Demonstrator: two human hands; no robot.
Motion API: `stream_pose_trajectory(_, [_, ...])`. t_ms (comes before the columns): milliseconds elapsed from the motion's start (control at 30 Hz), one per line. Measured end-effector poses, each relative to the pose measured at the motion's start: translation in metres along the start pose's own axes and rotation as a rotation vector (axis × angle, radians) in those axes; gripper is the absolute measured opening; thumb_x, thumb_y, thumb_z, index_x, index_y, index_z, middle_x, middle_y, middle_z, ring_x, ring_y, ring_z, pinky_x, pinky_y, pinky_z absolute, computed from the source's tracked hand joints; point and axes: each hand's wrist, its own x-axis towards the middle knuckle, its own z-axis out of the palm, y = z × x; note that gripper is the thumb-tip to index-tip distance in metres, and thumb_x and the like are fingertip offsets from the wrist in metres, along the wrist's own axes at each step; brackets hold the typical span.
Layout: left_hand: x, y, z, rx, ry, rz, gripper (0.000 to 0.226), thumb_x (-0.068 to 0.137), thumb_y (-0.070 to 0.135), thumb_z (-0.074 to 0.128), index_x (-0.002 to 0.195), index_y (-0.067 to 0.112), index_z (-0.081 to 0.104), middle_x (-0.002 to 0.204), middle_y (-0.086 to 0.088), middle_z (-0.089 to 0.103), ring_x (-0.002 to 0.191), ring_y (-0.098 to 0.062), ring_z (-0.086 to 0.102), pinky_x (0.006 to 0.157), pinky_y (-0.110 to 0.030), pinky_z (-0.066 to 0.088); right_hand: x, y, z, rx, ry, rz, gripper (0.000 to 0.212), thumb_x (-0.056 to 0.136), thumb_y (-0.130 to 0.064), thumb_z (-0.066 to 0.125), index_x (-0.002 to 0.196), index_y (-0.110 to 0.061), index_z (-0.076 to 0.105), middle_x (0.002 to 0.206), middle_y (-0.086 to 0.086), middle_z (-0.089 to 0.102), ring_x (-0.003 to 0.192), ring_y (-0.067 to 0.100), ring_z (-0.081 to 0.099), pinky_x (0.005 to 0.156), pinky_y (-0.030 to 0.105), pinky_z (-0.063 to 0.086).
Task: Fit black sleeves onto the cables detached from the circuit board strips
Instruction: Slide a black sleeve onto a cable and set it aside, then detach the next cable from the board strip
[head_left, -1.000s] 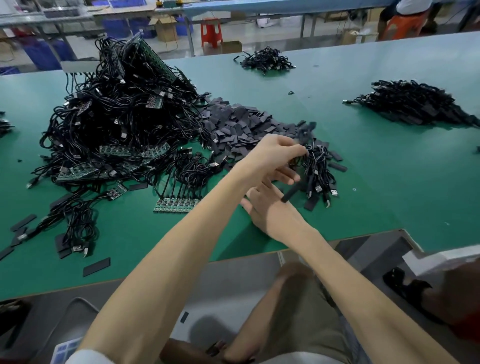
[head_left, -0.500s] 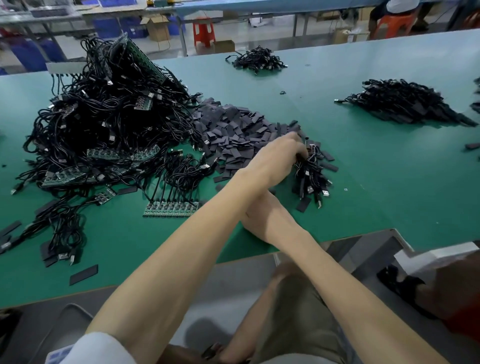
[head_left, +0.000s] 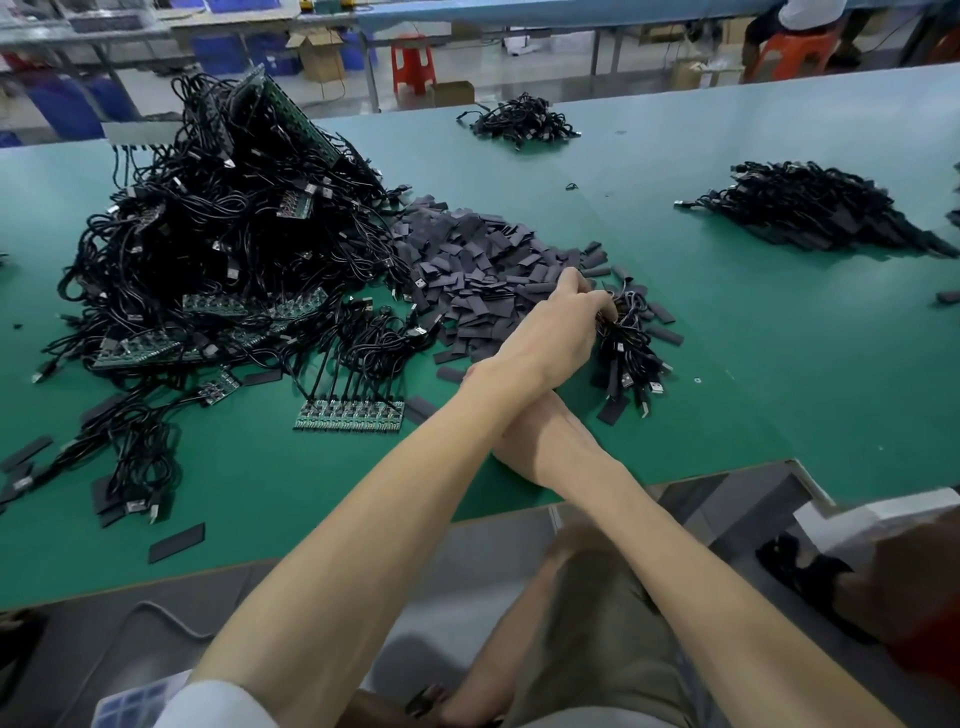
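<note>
Small bundle of cables (head_left: 631, 364), lying on the green desk (head_left: 753, 374) at centre right, plug ends fanned toward 5 o'clock. The left hand (head_left: 561, 327) reaches across from 7 o'clock, and its curled fingers (head_left: 597, 306) grip the top of the bundle. The right hand (head_left: 530, 436) lies under the crossing left forearm. Only its back and wrist show, so whether it is wide, narrow or holding anything cannot be told.

Pile of black sleeves (head_left: 483, 270), flat pieces heaped just beside the bundle at its 10 o'clock, touching the left fingertips. Single sleeves lie scattered round the bundle and along the near desk edge, one (head_left: 176, 542) at 8 o'clock.

Large heap of cables (head_left: 223, 249) at 9 to 10 o'clock, with green circuit board strips half buried in it; how many cannot be counted. One circuit board strip (head_left: 349, 415) lies free in front of the heap, a row of cables standing plugged along its far edge.

Two further cable piles lie well apart from the hands, one (head_left: 522, 122) at 12 o'clock and one (head_left: 815, 208) at 2 o'clock, the latter blurred.

Beyond the desk stand a red stool (head_left: 413, 62) and an open cardboard box (head_left: 319, 52) whose contents are not discernible. A white object (head_left: 872, 519) at 4 o'clock is cut off by the frame.
</note>
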Motion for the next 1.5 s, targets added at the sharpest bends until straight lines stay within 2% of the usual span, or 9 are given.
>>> stream_pose_trajectory(233, [-0.007, -0.003, -0.005, 0.017, -0.071, 0.015, 0.052, 0.102, 0.012, 0.048, 0.15, 0.03, 0.046, 0.149, -0.003, 0.04, 0.121, -0.03, 0.058, 0.096, -0.048, 0.051, -0.005, -0.004, -0.001, -0.062, 0.076, -0.077, 0.04, 0.099, -0.007, 0.045, 0.138, -0.011, 0.053, 0.129, 0.018, 0.063, 0.113, 0.036, 0.059, 0.088, 0.035, 0.041])
stream_pose_trajectory(367, [-0.028, -0.009, -0.017, -0.172, 0.217, 0.039, 0.044, 0.103, 0.01, 0.046, 0.143, 0.027, 0.055, 0.134, -0.001, 0.052, 0.107, -0.019, 0.06, 0.091, -0.045, 0.053, -0.006, -0.008, -0.006, -0.107, 0.254, -0.202, 0.032, 0.062, 0.012, 0.077, 0.09, -0.004, 0.074, 0.074, 0.012, 0.073, 0.063, 0.03, 0.069, 0.054, 0.026, 0.051])
stream_pose_trajectory(400, [-0.036, -0.012, -0.022, -0.2, 0.291, 0.041, 0.041, 0.103, 0.01, 0.046, 0.137, 0.025, 0.06, 0.128, 0.0, 0.054, 0.102, -0.016, 0.06, 0.088, -0.043, 0.054, -0.006, -0.007, -0.004, -0.091, 0.268, -0.224, 0.028, 0.062, 0.011, 0.08, 0.086, -0.003, 0.073, 0.074, 0.014, 0.072, 0.067, 0.033, 0.069, 0.054, 0.027, 0.051])
stream_pose_trajectory(500, [-0.065, -0.032, -0.034, -0.211, 0.41, -0.021, 0.032, 0.101, 0.007, 0.049, 0.124, 0.02, 0.068, 0.12, 0.002, 0.057, 0.096, -0.009, 0.061, 0.087, -0.035, 0.054, -0.001, 0.003, 0.004, -0.061, 0.239, -0.223, 0.021, 0.094, -0.011, 0.066, 0.112, -0.001, 0.068, 0.115, 0.02, 0.067, 0.118, 0.038, 0.053, 0.089, 0.043, 0.052])
stream_pose_trajectory(733, [-0.137, -0.076, -0.047, 0.134, 0.74, -0.416, 0.021, 0.094, 0.012, 0.061, 0.114, 0.012, 0.069, 0.112, -0.008, 0.053, 0.108, -0.024, 0.047, 0.095, -0.041, 0.044, 0.001, 0.01, 0.012, -0.028, 0.257, -0.187, 0.035, 0.101, -0.03, 0.062, 0.127, -0.006, 0.063, 0.126, 0.003, 0.06, 0.127, 0.02, 0.043, 0.107, 0.031, 0.04])
stream_pose_trajectory(933, [-0.158, -0.093, -0.053, 0.028, 0.44, -0.712, 0.031, 0.096, 0.043, 0.06, 0.108, 0.017, 0.051, 0.089, 0.002, 0.062, 0.077, -0.021, 0.06, 0.064, -0.035, 0.043, 0.001, 0.009, 0.011, -0.021, 0.234, -0.179, 0.036, 0.103, -0.034, 0.059, 0.127, -0.008, 0.062, 0.127, 0.001, 0.059, 0.128, 0.018, 0.042, 0.105, 0.031, 0.041])
stream_pose_trajectory(1200, [-0.143, -0.082, -0.058, -0.581, 0.522, -0.587, 0.021, 0.094, 0.02, 0.065, 0.11, 0.014, 0.053, 0.066, 0.0, 0.074, 0.06, -0.006, 0.064, 0.065, -0.028, 0.046, -0.003, 0.006, 0.009, -0.02, 0.235, -0.191, 0.039, 0.101, -0.037, 0.062, 0.126, -0.008, 0.062, 0.126, 0.002, 0.059, 0.127, 0.02, 0.044, 0.106, 0.034, 0.042])
stream_pose_trajectory(1367, [-0.127, -0.062, -0.057, -0.638, 0.48, -0.492, 0.021, 0.093, 0.016, 0.065, 0.111, 0.013, 0.055, 0.066, -0.002, 0.072, 0.052, -0.007, 0.064, 0.051, -0.018, 0.044, -0.005, 0.0, 0.003, 0.049, 0.224, -0.141, 0.059, 0.097, -0.031, 0.069, 0.146, -0.007, 0.046, 0.13, 0.006, 0.055, 0.129, 0.021, 0.046, 0.106, 0.029, 0.039])
stream_pose_trajectory(1500, [-0.122, -0.054, -0.047, -0.615, 0.405, -0.468, 0.02, 0.093, 0.017, 0.068, 0.11, 0.012, 0.06, 0.071, -0.003, 0.073, 0.05, -0.005, 0.06, 0.051, -0.019, 0.045, -0.009, -0.001, 0.001, 0.036, 0.271, -0.165, 0.041, 0.093, -0.008, 0.067, 0.132, -0.001, 0.055, 0.12, 0.011, 0.06, 0.119, 0.027, 0.052, 0.097, 0.037, 0.048])
